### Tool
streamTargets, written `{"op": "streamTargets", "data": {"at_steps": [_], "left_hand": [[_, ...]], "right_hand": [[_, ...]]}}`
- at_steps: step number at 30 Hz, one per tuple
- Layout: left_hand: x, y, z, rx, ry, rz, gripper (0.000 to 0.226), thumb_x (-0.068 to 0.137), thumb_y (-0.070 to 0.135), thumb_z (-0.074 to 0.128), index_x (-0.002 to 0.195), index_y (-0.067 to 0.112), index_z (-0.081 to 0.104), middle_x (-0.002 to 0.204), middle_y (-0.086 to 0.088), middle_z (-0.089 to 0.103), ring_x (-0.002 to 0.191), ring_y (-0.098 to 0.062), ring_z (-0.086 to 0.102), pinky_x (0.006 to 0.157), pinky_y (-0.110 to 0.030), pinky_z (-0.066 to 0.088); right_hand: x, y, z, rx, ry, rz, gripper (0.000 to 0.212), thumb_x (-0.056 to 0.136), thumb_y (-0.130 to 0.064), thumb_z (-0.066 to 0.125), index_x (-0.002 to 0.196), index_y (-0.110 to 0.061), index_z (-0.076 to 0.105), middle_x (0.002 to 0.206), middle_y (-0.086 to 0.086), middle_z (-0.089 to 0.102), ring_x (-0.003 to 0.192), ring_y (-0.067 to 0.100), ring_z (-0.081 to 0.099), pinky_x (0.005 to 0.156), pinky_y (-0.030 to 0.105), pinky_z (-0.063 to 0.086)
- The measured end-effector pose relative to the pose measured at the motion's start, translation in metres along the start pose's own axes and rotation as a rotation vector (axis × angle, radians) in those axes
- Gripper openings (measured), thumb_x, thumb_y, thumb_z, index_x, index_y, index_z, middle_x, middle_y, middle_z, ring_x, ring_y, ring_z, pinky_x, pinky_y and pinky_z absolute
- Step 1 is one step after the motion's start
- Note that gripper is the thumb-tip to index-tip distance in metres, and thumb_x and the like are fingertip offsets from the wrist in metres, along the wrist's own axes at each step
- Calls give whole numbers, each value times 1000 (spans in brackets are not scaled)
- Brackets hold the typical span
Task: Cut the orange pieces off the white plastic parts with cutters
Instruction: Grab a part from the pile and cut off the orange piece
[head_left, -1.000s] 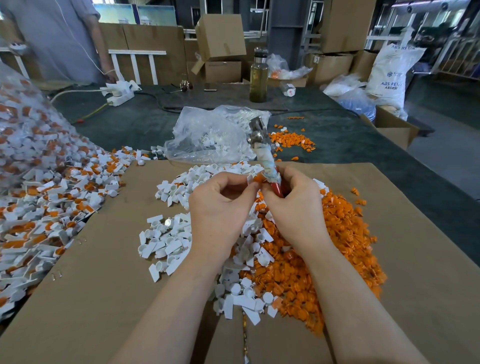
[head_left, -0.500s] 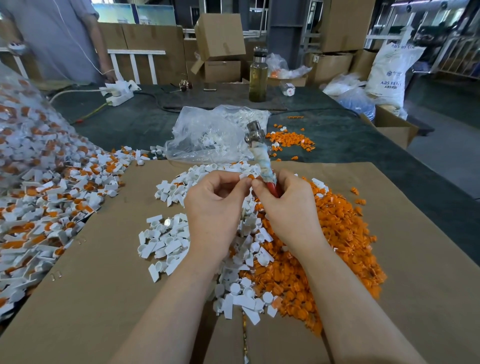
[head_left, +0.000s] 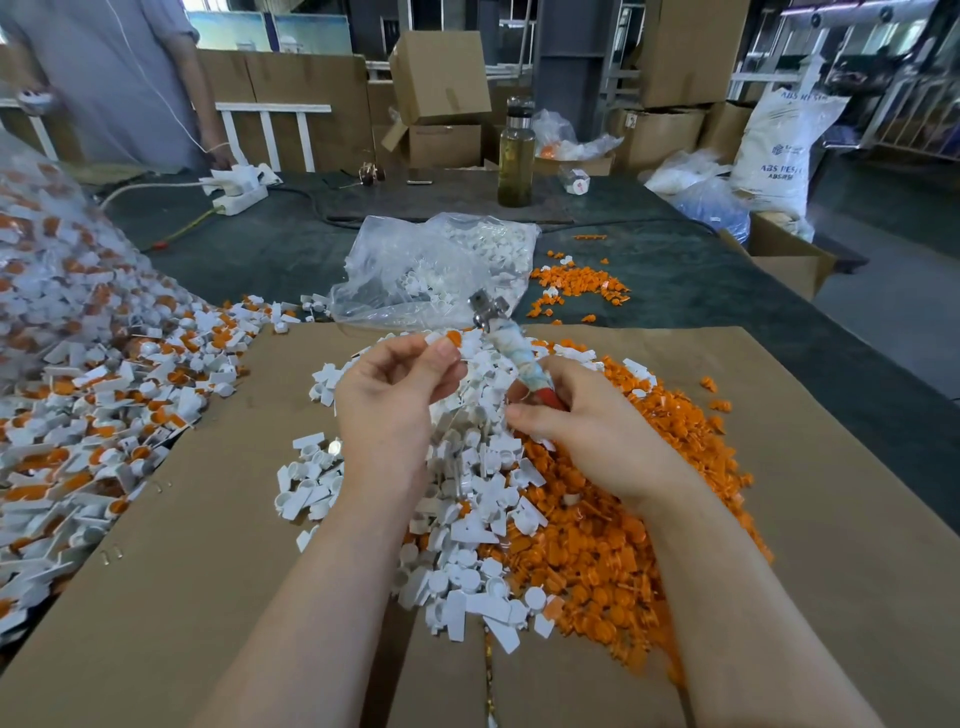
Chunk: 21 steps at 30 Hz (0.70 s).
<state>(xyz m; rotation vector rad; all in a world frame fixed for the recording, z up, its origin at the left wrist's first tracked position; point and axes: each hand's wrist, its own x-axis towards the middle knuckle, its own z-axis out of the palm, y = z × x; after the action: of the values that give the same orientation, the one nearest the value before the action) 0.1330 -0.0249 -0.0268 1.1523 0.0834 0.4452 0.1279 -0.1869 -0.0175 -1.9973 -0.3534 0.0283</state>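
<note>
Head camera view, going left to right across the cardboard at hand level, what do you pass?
Pile of uncut white-and-orange parts → left hand pinching a part → cutters held in the right hand → pile of cut orange pieces → bare cardboard.

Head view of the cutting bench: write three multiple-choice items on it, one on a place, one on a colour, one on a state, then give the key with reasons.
1. Where does the pile of cut orange pieces lie relative to the pile of white parts on the cardboard sheet?
A. To its right
B. To its left
C. Inside the clear bag

2. What colour is the cutters' handle tip at the right hand?
A. Blue
B. Red
C. Green

3. What is the left hand doing?
A. Lying flat on the cardboard
B. Gripping the bottle
C. Pinching a white-and-orange part

Key: 1 A, the orange pile lies right of the white one. 2 B, red shows between the fingers. 3 C, thumb and fingers pinch the part above the pile.
</note>
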Motion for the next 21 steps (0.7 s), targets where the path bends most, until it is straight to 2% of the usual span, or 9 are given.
{"op": "streamTargets", "data": {"at_steps": [3,8,10,14,18,21], "left_hand": [[4,1,-4,-29,0,-7,7,83,3,73,84,8,68,66,1,71,60,-12,69,64,-21,56],[6,0,-6,-39,-23,4,6,82,3,72,85,6,68,67,1,71,60,-12,68,64,-20,56],[6,0,-7,-30,-34,9,6,83,3,72,85,6,68,67,2,71,59,-11,68,63,-20,55],[7,1,-7,-18,-36,14,8,83,1,71,83,8,68,65,3,71,58,-10,67,62,-19,55],[8,1,-8,-31,-29,7,7,83,1,70,83,7,67,64,4,70,55,-8,66,61,-19,55],[8,2,-8,-54,-31,-4,6,80,4,71,82,7,66,63,5,69,54,-8,64,60,-19,55]], "right_hand": [[0,1,0,-64,-81,7,19,90,-29,68,103,-18,58,96,3,63,88,21,60,82,41,47],[0,2,-1,-96,-134,15,16,89,-29,69,95,-31,54,85,-12,59,73,0,55,67,25,40],[-1,2,-1,-104,-138,17,15,89,-28,68,97,-30,55,85,-7,62,72,3,57,65,26,41],[-1,-2,3,-184,-127,6,12,88,-22,64,96,-15,58,82,15,63,67,19,55,62,39,45],[0,-2,8,-231,-80,-7,14,89,-20,60,94,-7,61,73,13,59,48,7,43,50,33,37],[1,-2,10,-261,-62,-27,12,90,-20,60,91,-8,62,75,11,61,52,11,45,53,36,38]]}}
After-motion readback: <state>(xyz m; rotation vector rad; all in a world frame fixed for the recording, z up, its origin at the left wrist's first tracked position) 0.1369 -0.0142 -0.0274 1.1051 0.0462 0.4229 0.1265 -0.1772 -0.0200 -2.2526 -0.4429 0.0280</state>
